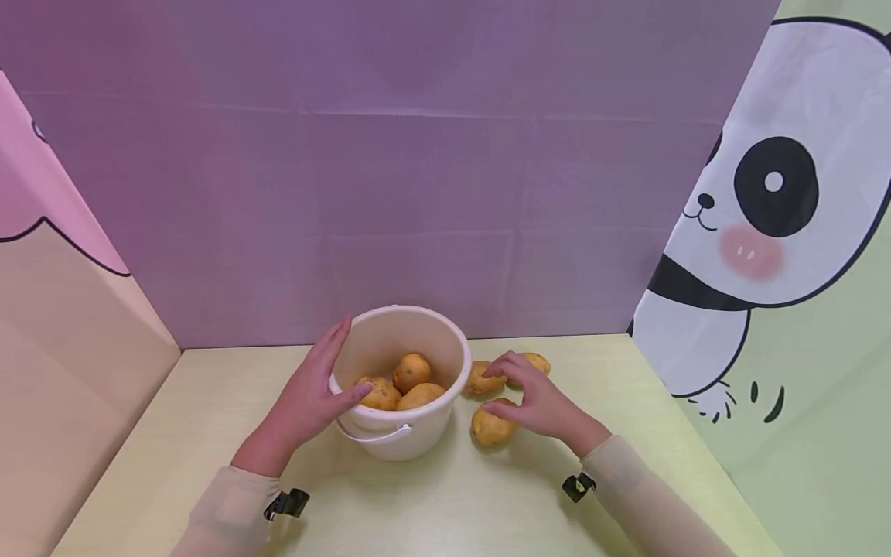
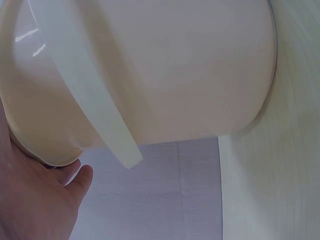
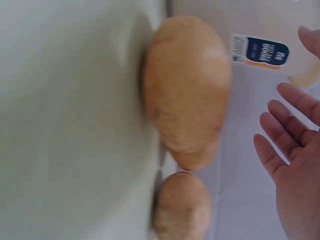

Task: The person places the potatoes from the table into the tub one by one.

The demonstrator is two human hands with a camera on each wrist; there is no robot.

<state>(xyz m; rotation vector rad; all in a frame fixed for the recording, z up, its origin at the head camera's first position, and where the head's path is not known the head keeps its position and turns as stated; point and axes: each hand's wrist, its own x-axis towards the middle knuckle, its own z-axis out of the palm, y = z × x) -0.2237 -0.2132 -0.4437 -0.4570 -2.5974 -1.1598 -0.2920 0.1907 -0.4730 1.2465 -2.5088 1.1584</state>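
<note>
A white bucket (image 1: 418,435) stands on the table, its handle (image 1: 376,439) hanging down at the front. Several potatoes (image 1: 412,372) lie inside it. My left hand (image 1: 302,406) holds the bucket's left rim, with the thumb over the near edge and the fingers along the outside. My right hand (image 1: 543,404) hovers over three potatoes on the table, thumb and fingers spread apart. The nearest potato (image 1: 491,427) lies below the thumb; another potato (image 1: 480,381) is beside the bucket, and a third potato (image 1: 537,362) is partly hidden behind the hand.
A purple backdrop (image 1: 418,186) rises at the table's (image 1: 445,510) back edge. Printed walls flank it, with a panda (image 1: 800,255) on the right side. A label (image 3: 260,51) shows on the bucket in the right wrist view.
</note>
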